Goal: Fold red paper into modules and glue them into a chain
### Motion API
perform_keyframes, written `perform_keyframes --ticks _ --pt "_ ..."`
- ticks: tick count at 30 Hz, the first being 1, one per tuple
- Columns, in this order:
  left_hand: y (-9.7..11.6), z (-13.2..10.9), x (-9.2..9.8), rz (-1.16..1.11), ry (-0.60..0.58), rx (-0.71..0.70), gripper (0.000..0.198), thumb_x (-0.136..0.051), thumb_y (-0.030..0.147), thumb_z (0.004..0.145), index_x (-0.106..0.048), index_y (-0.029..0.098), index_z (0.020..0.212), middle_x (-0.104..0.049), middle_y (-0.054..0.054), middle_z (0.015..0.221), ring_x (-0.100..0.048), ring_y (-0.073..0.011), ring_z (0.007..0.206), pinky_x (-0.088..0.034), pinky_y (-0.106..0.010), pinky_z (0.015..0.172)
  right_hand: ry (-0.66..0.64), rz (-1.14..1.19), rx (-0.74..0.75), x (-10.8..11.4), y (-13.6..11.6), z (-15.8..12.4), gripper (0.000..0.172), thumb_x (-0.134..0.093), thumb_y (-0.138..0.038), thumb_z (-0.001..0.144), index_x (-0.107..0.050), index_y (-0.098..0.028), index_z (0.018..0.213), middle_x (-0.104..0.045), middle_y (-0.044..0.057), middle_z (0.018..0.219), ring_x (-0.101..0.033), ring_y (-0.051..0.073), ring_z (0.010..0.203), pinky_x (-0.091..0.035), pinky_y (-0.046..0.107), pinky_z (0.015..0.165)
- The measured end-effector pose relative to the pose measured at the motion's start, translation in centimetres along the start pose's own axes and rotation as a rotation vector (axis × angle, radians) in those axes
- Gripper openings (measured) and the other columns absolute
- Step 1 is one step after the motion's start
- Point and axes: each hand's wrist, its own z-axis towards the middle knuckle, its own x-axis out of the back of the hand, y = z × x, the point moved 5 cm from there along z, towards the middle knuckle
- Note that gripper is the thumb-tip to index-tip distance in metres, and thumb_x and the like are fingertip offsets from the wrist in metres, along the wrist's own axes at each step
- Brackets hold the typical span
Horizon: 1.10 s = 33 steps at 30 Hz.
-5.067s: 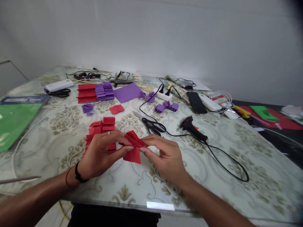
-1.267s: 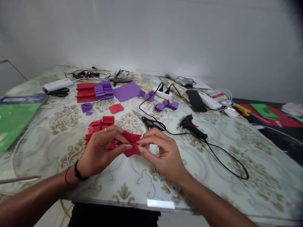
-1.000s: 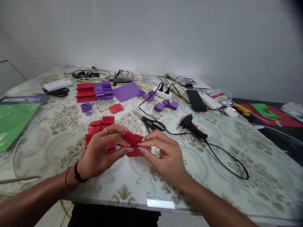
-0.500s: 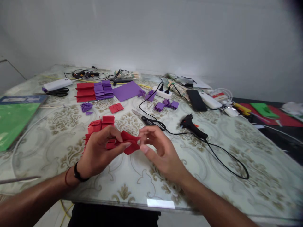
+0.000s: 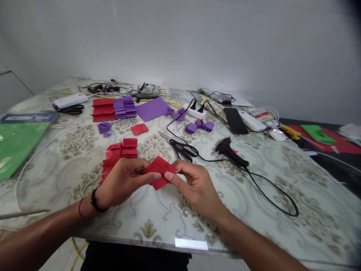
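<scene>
A folded piece of red paper (image 5: 160, 169) is held above the near middle of the table, tilted like a diamond. My left hand (image 5: 124, 182) pinches its left side between thumb and fingers. My right hand (image 5: 196, 184) grips the right side the same way, thumb on the top face. Partly hidden behind my left hand lie several folded red paper pieces (image 5: 129, 147). Just beyond the held paper is a pair of black-handled scissors (image 5: 180, 147). A flat folded red square (image 5: 139, 129) rests farther back.
Purple folded pieces (image 5: 125, 108) and a purple sheet (image 5: 153, 109) lie toward the back. A black glue gun (image 5: 231, 152) with a looping cord is at right. A white power strip (image 5: 194, 111), a phone (image 5: 235, 121) and a green pack (image 5: 21, 146) are also on the table.
My right hand has closed on the right side of the red paper, which it was beside before. The paper has turned so its folded face shows more.
</scene>
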Motion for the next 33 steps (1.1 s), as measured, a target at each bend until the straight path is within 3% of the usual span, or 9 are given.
perform_keyframes --ticks 3,8,14,18,21,28,33 --pt "-0.2 -0.2 -0.2 -0.059 -0.042 0.051 0.027 -0.074 0.034 0.095 -0.074 0.016 0.074 -0.069 -0.001 0.068 -0.060 -0.0126 0.061 -0.048 -0.022 0.055 -0.010 0.029 -0.022 -0.1 0.0 -0.1 0.034 -0.068 -0.045 0.099 -0.067 -0.020 0.076 -0.064 0.002 0.073 -0.059 0.017 0.069 -0.048 0.031 0.066" --pt "0.4 -0.1 -0.1 -0.082 -0.069 0.016 0.028 -0.075 0.033 0.095 -0.071 0.016 0.072 -0.063 0.002 0.064 -0.053 -0.0104 0.059 -0.044 -0.021 0.055 -0.064 0.006 -0.051 -0.4 0.0 0.1 0.033 -0.069 -0.044 0.097 -0.062 -0.020 0.076 -0.059 0.000 0.073 -0.056 0.016 0.069 -0.047 0.029 0.064" --pt "0.3 0.0 0.2 -0.033 -0.042 -0.007 0.023 -0.076 0.034 0.094 -0.079 0.016 0.080 -0.074 -0.002 0.071 -0.063 -0.0134 0.063 -0.047 -0.023 0.055 -0.022 -0.073 0.105 -0.3 -0.9 0.2 0.021 -0.069 -0.030 0.098 -0.068 -0.020 0.079 -0.070 0.001 0.078 -0.064 0.016 0.072 -0.051 0.030 0.069" --pt "0.9 0.0 0.6 -0.083 0.050 -0.139 0.015 -0.084 0.035 0.088 -0.086 0.021 0.088 -0.083 -0.006 0.086 -0.074 -0.0195 0.079 -0.060 -0.028 0.071 0.059 -0.099 0.282 -0.2 -1.6 -0.2 0.010 -0.070 -0.017 0.097 -0.074 -0.022 0.088 -0.078 0.004 0.088 -0.071 0.019 0.079 -0.057 0.033 0.074" --pt "1.6 -0.2 0.9 -0.093 0.087 -0.247 0.008 -0.083 0.032 0.090 -0.087 0.025 0.089 -0.083 -0.004 0.085 -0.075 -0.0198 0.081 -0.061 -0.031 0.076 0.093 -0.124 0.359 -0.2 -1.9 -0.3 0.012 -0.071 -0.012 0.094 -0.075 -0.022 0.089 -0.079 0.004 0.087 -0.072 0.020 0.078 -0.058 0.036 0.075" --pt "2.4 -0.5 0.9 -0.030 0.037 -0.329 0.009 -0.080 0.020 0.092 -0.087 0.026 0.094 -0.082 -0.003 0.087 -0.075 -0.0187 0.080 -0.061 -0.031 0.076 0.058 -0.132 0.379 -0.4 -2.2 -0.1 0.010 -0.072 -0.011 0.093 -0.073 -0.020 0.091 -0.076 0.005 0.085 -0.071 0.019 0.078 -0.057 0.036 0.075" --pt "2.5 -0.6 0.6 0.006 0.013 -0.349 0.011 -0.074 0.021 0.097 -0.085 0.024 0.096 -0.083 -0.003 0.087 -0.075 -0.0187 0.080 -0.061 -0.030 0.076 0.060 -0.126 0.357 -0.4 -2.1 -0.3 0.013 -0.069 -0.011 0.095 -0.069 -0.020 0.086 -0.072 0.003 0.082 -0.068 0.017 0.076 -0.054 0.032 0.071"
